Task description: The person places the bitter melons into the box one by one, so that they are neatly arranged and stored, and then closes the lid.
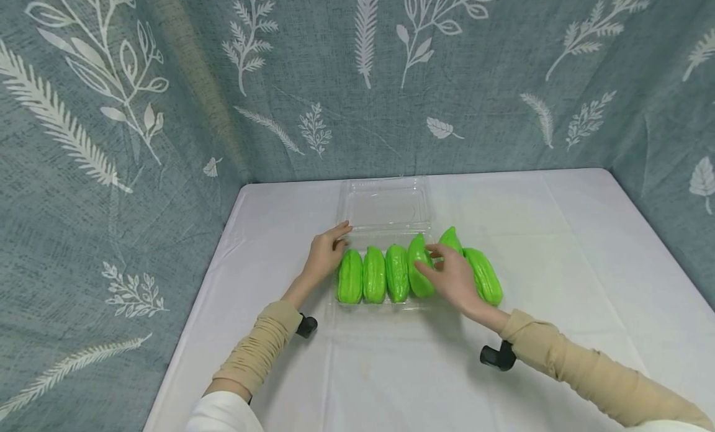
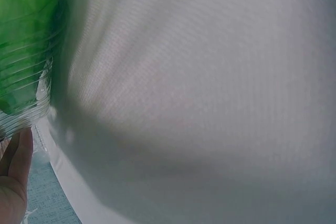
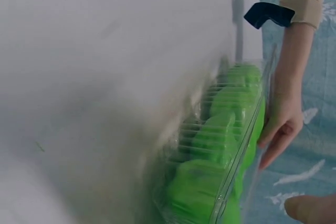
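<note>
A clear plastic clamshell box [image 1: 368, 307] lies on the table with its lid [image 1: 385, 202] folded back. Four green, ridged oblong fruits stand in a row in its base, among them the leftmost fruit [image 1: 350, 277] and the rightmost fruit [image 1: 418, 283], which sits a bit higher. My left hand [image 1: 325, 255] rests at the box's left side, fingertips by the hinge edge. Over the rightmost fruit, my right hand [image 1: 454, 277] has its thumb and fingers loosely spread, the thumb overlapping the fruit. In the right wrist view its thumb [image 3: 310, 208] is apart from the box.
Two more green fruits lie right of the box: one fruit [image 1: 485, 277] beside my right hand, another fruit [image 1: 451, 238] partly hidden behind it. The white-covered table [image 1: 558, 246] meets a blue-grey leaf-patterned curtain [image 1: 480, 109] at the back and sides.
</note>
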{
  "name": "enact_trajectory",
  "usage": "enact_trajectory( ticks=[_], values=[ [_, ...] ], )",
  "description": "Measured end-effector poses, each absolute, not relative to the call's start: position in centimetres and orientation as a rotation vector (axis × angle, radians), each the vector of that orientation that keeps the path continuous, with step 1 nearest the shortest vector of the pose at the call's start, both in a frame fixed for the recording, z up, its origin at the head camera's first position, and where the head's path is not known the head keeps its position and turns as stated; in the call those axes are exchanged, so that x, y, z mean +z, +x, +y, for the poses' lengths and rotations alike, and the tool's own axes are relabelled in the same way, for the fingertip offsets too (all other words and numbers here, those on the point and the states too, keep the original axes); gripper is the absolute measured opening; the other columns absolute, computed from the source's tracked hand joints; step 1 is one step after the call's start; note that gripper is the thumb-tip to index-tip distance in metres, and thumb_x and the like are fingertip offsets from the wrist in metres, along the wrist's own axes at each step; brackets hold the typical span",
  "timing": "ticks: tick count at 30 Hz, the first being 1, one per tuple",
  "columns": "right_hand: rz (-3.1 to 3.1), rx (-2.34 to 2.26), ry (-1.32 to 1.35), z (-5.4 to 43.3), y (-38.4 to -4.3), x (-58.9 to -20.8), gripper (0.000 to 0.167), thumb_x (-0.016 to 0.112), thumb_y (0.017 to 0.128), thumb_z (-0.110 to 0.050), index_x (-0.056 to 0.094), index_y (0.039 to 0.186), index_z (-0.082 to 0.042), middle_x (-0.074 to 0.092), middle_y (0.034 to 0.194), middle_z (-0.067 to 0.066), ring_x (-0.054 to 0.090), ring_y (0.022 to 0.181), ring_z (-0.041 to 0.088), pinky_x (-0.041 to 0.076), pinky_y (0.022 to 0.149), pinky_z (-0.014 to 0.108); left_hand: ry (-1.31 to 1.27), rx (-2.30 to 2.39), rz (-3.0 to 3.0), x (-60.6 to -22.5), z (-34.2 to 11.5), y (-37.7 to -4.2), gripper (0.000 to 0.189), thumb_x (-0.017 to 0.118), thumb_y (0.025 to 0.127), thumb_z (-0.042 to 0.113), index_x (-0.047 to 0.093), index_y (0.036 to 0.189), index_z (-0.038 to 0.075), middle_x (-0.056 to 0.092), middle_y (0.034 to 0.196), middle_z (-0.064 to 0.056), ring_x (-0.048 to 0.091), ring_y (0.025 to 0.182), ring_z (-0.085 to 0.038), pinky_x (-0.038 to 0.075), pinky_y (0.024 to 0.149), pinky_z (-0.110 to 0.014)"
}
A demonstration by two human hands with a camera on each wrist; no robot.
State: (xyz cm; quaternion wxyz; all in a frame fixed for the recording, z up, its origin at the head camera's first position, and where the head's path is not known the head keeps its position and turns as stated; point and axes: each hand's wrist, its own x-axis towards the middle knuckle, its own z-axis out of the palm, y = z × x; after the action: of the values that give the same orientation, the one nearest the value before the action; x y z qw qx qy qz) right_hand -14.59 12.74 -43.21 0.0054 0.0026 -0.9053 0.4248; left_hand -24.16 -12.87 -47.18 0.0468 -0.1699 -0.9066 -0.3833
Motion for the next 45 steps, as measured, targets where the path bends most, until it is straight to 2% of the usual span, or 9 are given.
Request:
enact_trajectory(
  ticks=[26,36,45],
  values=[
    [-2.787,1.393,0.064,13.05,-13.98,-43.48,0.049,0.066,0.088,-0.023,0.053,0.128,0.001,0.062,0.12,0.022,0.063,0.1,0.034,0.053,0.08,0.042,-0.521,-1.178,-2.765,-47.34,-12.95,-24.12,0.036,0.051,0.091,-0.006,0.059,0.126,-0.002,0.052,0.139,-0.015,0.036,0.049,-0.007,0.035,0.051,-0.016],
    [-2.728,1.521,0.23,13.18,-13.84,-43.87,0.049,0.067,0.086,-0.016,0.053,0.128,0.003,0.058,0.128,0.023,0.06,0.11,0.037,0.052,0.089,0.041,-0.527,-1.173,-2.772,-47.3,-13.01,-24.09,0.037,0.05,0.09,-0.007,0.058,0.126,-0.002,0.051,0.139,-0.015,0.035,0.048,-0.008,0.035,0.052,-0.016],
    [-2.688,1.564,0.325,13.39,-13.53,-43.94,0.05,0.068,0.086,-0.014,0.051,0.129,0.005,0.055,0.13,0.025,0.058,0.112,0.04,0.052,0.089,0.044,-0.526,-1.161,-2.764,-47.37,-13.11,-24.04,0.037,0.051,0.09,-0.006,0.059,0.126,0.0,0.052,0.139,-0.015,0.034,0.049,-0.008,0.035,0.052,-0.016]
  ],
)
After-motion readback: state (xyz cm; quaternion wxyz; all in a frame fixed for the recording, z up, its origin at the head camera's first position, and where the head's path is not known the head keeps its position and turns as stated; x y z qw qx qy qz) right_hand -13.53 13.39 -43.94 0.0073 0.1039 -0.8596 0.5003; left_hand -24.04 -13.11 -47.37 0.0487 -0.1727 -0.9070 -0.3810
